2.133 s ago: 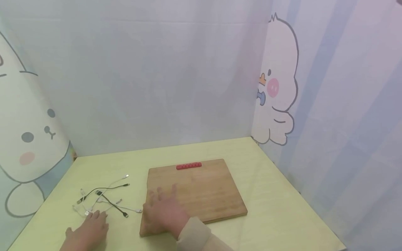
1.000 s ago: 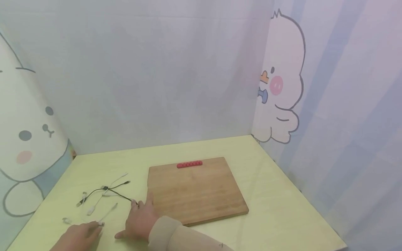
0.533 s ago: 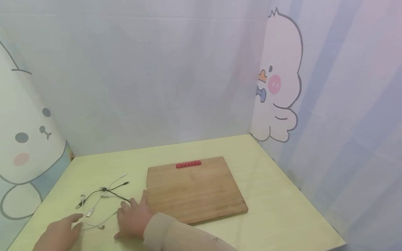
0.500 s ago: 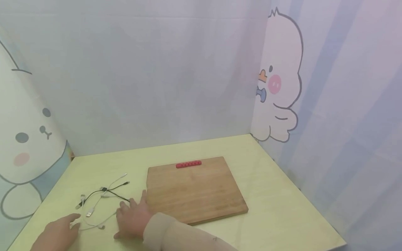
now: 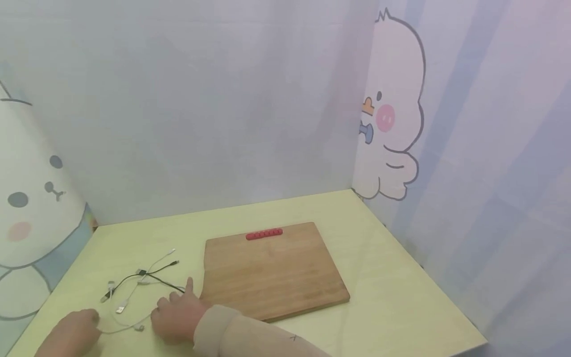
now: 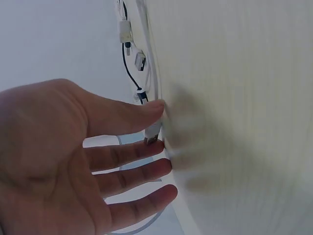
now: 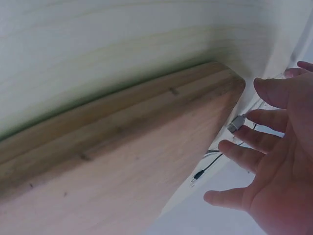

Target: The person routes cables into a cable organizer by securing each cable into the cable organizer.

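Note:
In the head view my left hand (image 5: 73, 331) is low at the left, and a white USB cable (image 5: 118, 330) runs from its fingers toward my right hand. The left wrist view shows the thumb and forefinger pinching this cable at its plug (image 6: 152, 131). My right hand (image 5: 178, 315) rests just left of the wooden cutting board (image 5: 276, 272), fingers spread, close by the cables. In the right wrist view a grey-white USB plug (image 7: 236, 123) lies at its fingertips. Black cables (image 5: 165, 282) and other white cables (image 5: 151, 265) lie crossed beyond both hands.
A red ridged strip (image 5: 264, 234) lies along the board's far edge. The pale yellow table (image 5: 383, 277) meets a grey-white curtain (image 5: 232, 109) behind it, and curtains with cartoon figures stand at both sides.
My right hand has come off the board's left part and moved left to the cables. My left hand has shifted left and nearer, drawing a white cable away from the others.

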`<state>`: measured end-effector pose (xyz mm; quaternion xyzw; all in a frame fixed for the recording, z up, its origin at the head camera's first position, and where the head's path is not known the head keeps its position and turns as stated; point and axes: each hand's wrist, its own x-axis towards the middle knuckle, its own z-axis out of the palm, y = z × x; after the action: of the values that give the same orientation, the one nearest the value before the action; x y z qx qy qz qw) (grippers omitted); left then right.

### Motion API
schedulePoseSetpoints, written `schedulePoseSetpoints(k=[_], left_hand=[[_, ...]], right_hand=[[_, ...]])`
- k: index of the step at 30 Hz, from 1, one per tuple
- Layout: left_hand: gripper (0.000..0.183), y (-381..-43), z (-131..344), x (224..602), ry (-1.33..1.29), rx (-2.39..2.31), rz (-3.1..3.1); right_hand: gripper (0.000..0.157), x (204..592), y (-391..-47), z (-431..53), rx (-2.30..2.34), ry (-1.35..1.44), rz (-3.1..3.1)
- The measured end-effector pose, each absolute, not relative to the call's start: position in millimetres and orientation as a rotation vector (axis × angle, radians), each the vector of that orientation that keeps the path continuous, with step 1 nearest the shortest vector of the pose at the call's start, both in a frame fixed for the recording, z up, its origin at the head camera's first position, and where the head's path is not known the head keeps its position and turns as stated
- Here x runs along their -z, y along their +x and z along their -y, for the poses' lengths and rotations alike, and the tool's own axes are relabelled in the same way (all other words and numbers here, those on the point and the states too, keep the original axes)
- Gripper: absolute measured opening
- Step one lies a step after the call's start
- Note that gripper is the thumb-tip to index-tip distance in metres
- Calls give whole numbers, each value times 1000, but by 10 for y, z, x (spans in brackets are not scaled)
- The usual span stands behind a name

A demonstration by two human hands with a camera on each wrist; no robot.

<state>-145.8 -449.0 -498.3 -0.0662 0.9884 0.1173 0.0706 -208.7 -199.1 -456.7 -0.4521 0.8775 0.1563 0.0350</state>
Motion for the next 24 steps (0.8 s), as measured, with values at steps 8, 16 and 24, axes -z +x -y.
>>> schedulePoseSetpoints(k=[8,16,24], left_hand=[[46,-1596,4555,4688,-371,-489,-2726],[52,-1596,4607,4569,-330,-324,-2771],[51,-1684,4436,4360,-334,-312,-2829]], right_hand=[[18,4546,-2128,2015,-394,-1456,-2661],[11,4525,-2102,1933,-517,-1568,-2679],[26,4323,-2044,1674,-692,-1810,-2594]])
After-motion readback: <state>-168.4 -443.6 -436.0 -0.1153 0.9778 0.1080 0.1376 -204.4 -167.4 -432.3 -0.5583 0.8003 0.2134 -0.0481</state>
